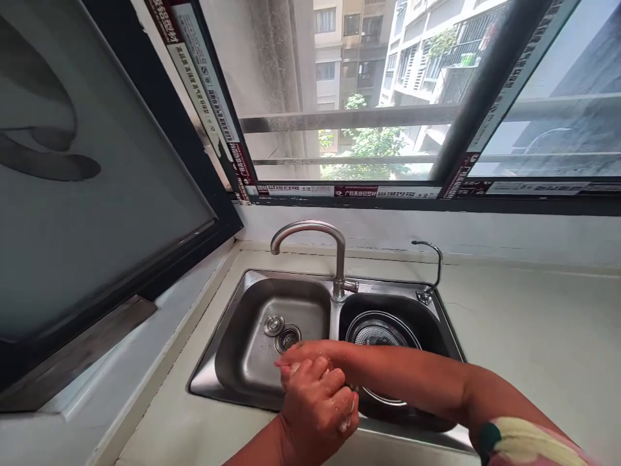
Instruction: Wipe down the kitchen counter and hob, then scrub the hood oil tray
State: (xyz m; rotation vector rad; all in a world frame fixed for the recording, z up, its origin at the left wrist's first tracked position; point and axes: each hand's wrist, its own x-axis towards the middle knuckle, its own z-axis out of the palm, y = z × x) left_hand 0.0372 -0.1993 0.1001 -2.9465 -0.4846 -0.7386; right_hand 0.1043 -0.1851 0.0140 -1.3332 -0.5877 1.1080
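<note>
My left hand (pixel 317 404) comes up from the bottom edge, its fingers curled and pressed against my right hand (pixel 303 353). The right forearm reaches in from the right, across the right bowl of the sink. Both hands are closed together over the near side of the steel double sink (pixel 206 378), in front of its divider. Bits of something white show between the fingers; whether this is lather or a small object I cannot make out. The left hand covers much of the right hand's fingers.
A curved steel faucet (pixel 310 224) stands behind the divider, its spout over the left bowl. A strainer lid (pixel 273 325) lies beside the drain (pixel 288 338). The right bowl holds a round perforated basin (pixel 381 333). A thin tap (pixel 439 259) rises at right. An open window sash (pixel 145 213) leans in at left.
</note>
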